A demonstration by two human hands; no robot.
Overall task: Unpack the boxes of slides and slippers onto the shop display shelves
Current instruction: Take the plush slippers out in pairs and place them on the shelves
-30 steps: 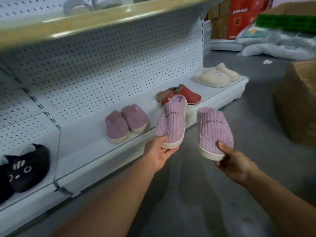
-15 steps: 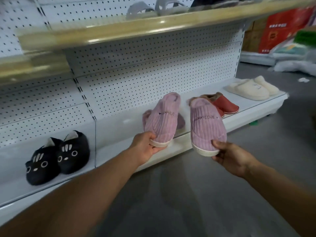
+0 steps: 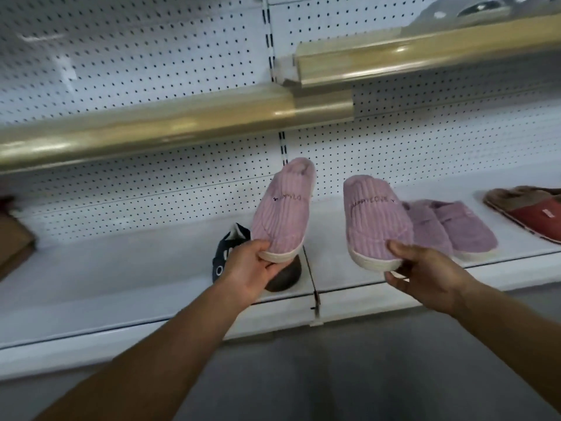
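Note:
I hold a pair of pink ribbed slippers with cream soles in front of the white bottom shelf (image 3: 121, 281). My left hand (image 3: 249, 265) grips the toe end of the left pink slipper (image 3: 282, 214), which points up toward the pegboard. My right hand (image 3: 425, 275) pinches the toe of the right pink slipper (image 3: 376, 220), thumb on top. Both slippers are in the air above the shelf's front part.
Black cat-face slippers (image 3: 226, 253) sit on the shelf behind my left hand, partly hidden. A purple fuzzy pair (image 3: 455, 229) and a red slipper (image 3: 528, 214) lie further right. A brown box (image 3: 12, 241) is at the far left. A beige-edged upper shelf (image 3: 170, 126) overhangs.
My view and both hands have shifted left along the shelf with the pink slippers. The black cat slippers now lie behind my left hand, and the purple pair is behind the right slipper.

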